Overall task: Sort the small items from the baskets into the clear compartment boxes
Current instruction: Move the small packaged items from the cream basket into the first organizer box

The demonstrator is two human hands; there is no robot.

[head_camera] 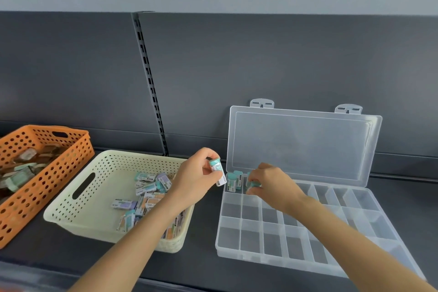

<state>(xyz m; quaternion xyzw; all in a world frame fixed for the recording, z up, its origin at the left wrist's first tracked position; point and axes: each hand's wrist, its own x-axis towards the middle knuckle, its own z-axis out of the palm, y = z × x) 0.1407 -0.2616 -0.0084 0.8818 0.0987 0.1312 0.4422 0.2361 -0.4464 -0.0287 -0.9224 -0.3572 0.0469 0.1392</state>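
Note:
A cream perforated basket (pixel 78 218) holds several small wrapped erasers (pixel 148 193) in teal, purple and orange. To its right a clear compartment box (pixel 272 253) lies open, lid (pixel 301 142) leaning back on the wall. My left hand (pixel 194 182) hovers between basket and box and pinches a teal eraser (pixel 217 170). Over the box's back row, my right hand (pixel 270 185) holds another teal eraser (pixel 252 185) at the second compartment from the left. Two teal erasers (pixel 234 181) stand upright in the back-left compartment.
An orange perforated basket (pixel 35 187) with darker small items sits at the far left, partly out of frame. Everything rests on a dark grey shelf (pixel 203 265) with a dark back panel and a slotted upright (pixel 151 87) behind the cream basket.

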